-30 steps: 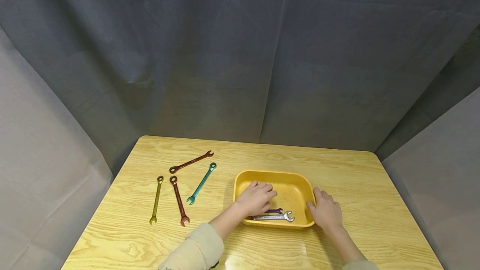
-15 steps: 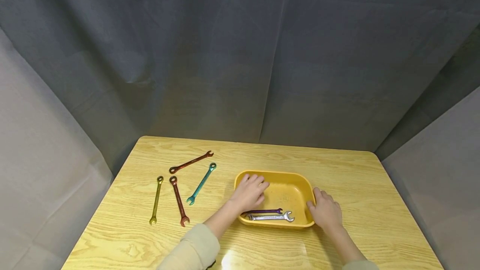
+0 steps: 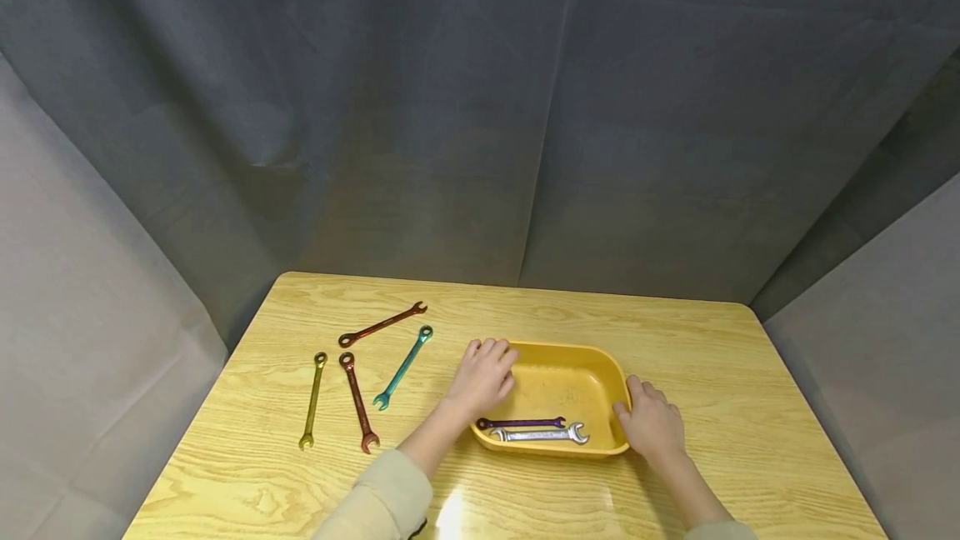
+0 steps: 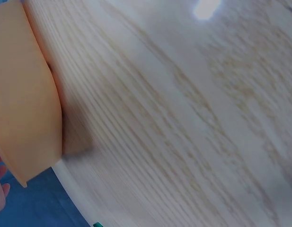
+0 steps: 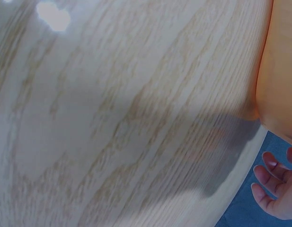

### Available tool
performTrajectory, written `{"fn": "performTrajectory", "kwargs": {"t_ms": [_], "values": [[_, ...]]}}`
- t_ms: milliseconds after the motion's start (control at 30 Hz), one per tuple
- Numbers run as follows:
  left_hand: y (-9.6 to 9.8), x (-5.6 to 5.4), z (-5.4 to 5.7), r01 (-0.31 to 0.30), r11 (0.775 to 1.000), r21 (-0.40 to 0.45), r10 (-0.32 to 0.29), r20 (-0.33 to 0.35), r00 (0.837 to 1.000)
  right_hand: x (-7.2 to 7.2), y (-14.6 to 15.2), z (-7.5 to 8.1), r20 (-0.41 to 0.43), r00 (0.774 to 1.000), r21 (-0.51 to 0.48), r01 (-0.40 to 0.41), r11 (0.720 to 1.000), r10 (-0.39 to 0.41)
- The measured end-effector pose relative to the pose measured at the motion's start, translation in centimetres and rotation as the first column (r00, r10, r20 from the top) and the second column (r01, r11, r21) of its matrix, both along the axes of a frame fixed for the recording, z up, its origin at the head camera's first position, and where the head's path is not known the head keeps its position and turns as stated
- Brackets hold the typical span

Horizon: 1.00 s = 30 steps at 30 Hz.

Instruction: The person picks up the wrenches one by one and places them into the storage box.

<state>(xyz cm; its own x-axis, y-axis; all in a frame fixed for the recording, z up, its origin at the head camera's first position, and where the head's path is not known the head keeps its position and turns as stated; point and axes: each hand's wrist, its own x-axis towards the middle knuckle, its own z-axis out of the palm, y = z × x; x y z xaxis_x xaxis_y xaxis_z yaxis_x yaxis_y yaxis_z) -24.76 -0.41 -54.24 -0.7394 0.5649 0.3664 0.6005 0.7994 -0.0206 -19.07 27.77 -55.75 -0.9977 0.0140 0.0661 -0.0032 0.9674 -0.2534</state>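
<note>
A yellow plastic tub (image 3: 566,390) stands on the wooden table, its side wall (image 4: 30,94) large in the left wrist view. My left hand (image 3: 482,375) is over its left rim, fingers loosely bent, with nothing seen in them. Around the right end of the tub my right hand (image 3: 654,423) holds the rim, thumb inside and fingers outside; those fingers (image 5: 266,177) show beyond the tub in the right wrist view. Inside, along the near wall, a purple combination wrench (image 3: 521,422) lies beside a silver open-ended wrench (image 3: 540,435).
Left of the tub several more wrenches lie loose on the table (image 3: 480,507): a yellow-green one (image 3: 312,402), a red one (image 3: 359,402), a darker red one (image 3: 382,325) and a teal one (image 3: 403,367). Dark grey curtains (image 3: 420,107) hang behind the table.
My left hand has drawn back leftward from over the wrenches to the tub's left rim, uncovering the whole purple wrench. The right hand and the tub have stayed put.
</note>
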Motion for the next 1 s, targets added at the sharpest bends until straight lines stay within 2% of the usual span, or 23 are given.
{"fn": "performTrajectory", "kwargs": {"t_ms": [133,500,733,1000], "values": [[-0.6,-0.2,-0.1,-0.023,1.000,0.021,0.024,-0.027,0.999,0.0,-0.1,0.0,-0.005,1.000,-0.004,-0.001,1.000,0.001],[-2.0,-0.7,-0.5,-0.088,0.995,0.049,0.090,-0.041,0.995,0.2,-0.1,0.2,0.007,1.000,-0.012,0.005,1.000,-0.005],[-2.9,-1.0,-0.6,-0.147,0.985,0.085,0.147,0.009,0.989,0.2,-0.2,0.4,0.011,1.000,-0.014,0.005,1.000,-0.005],[-4.0,-1.2,-0.8,-0.192,0.973,0.129,0.192,0.012,0.981,0.2,-0.2,0.6,0.017,1.000,-0.011,0.005,1.000,-0.004]]}}
